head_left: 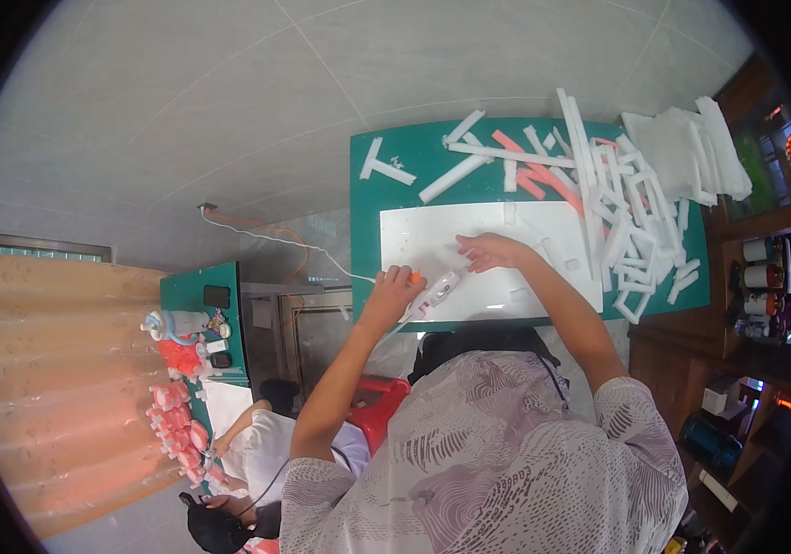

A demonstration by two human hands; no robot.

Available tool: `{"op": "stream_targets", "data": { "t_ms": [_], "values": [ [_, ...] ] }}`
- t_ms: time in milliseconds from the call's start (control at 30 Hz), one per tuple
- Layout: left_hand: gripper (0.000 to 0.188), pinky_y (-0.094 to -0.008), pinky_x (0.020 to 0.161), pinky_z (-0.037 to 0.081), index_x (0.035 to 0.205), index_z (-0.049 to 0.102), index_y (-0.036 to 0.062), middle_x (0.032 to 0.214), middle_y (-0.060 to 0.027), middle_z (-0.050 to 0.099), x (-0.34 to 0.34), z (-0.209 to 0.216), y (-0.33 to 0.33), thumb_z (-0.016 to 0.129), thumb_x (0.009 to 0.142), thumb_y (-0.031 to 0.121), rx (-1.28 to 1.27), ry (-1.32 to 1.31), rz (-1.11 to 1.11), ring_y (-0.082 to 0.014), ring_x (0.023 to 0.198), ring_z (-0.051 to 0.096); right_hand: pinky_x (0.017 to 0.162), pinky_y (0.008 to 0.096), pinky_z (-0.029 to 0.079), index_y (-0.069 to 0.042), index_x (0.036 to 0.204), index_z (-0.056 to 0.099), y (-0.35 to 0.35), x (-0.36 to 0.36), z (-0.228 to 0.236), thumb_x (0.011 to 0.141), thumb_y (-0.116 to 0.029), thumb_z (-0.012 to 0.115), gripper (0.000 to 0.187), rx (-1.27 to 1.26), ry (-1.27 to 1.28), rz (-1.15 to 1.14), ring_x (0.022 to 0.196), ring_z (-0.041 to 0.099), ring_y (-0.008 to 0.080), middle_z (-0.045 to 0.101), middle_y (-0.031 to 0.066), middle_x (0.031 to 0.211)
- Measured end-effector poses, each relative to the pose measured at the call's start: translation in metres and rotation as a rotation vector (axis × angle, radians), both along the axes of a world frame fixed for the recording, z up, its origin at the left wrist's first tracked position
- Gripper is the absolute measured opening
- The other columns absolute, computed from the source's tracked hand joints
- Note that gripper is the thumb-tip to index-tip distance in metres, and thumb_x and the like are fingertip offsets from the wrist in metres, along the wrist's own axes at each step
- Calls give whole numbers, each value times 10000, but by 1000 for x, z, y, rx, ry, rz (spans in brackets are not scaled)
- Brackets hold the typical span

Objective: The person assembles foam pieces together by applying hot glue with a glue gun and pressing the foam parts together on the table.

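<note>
My left hand point(395, 295) is closed at the left edge of a white board point(543, 295), its fingers curled by a small orange part point(416, 277). A white cable runs into that hand, and a white tool-like body point(441, 290) lies against it; its exact kind is unclear. Over the board, my right hand point(489, 251) has its fingers stretched out and apart, with nothing plainly in them. A pale, blurred shape shows between the two hands. Several small white foam bits point(545, 247) lie on the board, right of my right hand.
White and pink foam strips point(631, 212) pile up on the right of the green table point(372, 198). Foam sheets point(682, 148) stack at its far right corner. The white cable point(321, 249) hangs leftward to a floor socket. At left, another person point(266, 452) sits by a second table.
</note>
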State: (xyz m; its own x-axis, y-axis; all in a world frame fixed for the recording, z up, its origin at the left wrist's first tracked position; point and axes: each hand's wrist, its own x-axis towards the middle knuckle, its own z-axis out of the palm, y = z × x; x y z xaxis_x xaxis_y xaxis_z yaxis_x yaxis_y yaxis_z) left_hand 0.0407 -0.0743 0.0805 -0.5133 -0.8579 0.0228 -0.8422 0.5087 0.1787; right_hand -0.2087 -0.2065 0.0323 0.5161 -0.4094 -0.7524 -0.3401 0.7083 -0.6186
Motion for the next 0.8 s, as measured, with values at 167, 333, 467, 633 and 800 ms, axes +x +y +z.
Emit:
{"op": "stream_targets", "data": {
  "t_ms": [167, 333, 467, 633, 800],
  "values": [
    [339, -398, 776, 383, 1053, 551, 147, 996, -81, 481, 6, 19, 1, 534, 731, 42, 27, -37, -46, -264, 960, 469, 675, 237, 488, -53, 1223, 519, 4, 12, 7, 837, -209, 635, 432, -41, -166, 51, 694, 526, 92, 558, 42, 952],
    [381, -404, 770, 388, 1027, 548, 134, 984, -97, 478, 10, 28, 0, 587, 669, 8, 161, 73, -75, -293, 937, 469, 688, 226, 468, -38, 1253, 498, 3, 13, 17, 815, -82, 597, 451, -3, -308, 86, 737, 516, 84, 550, 29, 943],
    [409, -395, 765, 397, 1040, 544, 125, 964, -116, 481, 20, 34, -4, 598, 656, -4, 308, 190, -104, -319, 913, 476, 769, 240, 461, -11, 1232, 510, 12, 14, 34, 825, -77, 584, 419, -132, -331, 26, 849, 541, 108, 566, 40, 989],
    [353, -382, 737, 429, 1059, 565, 65, 927, -144, 527, 14, 61, -9, 645, 716, 62, 490, 453, -100, -324, 872, 525, 845, 267, 454, 15, 1193, 517, 14, 2, 59, 840, -33, 552, 358, -268, -432, 53, 975, 550, 129, 578, 57, 1072],
    [265, -377, 741, 458, 994, 599, 27, 896, -145, 599, 12, 82, -16, 667, 766, 144, 507, 494, -102, -315, 840, 576, 825, 269, 468, 16, 1173, 512, 18, -3, 73, 840, -1, 540, 335, -265, -471, -1, 958, 563, 134, 580, 65, 1063]
  ]
}}
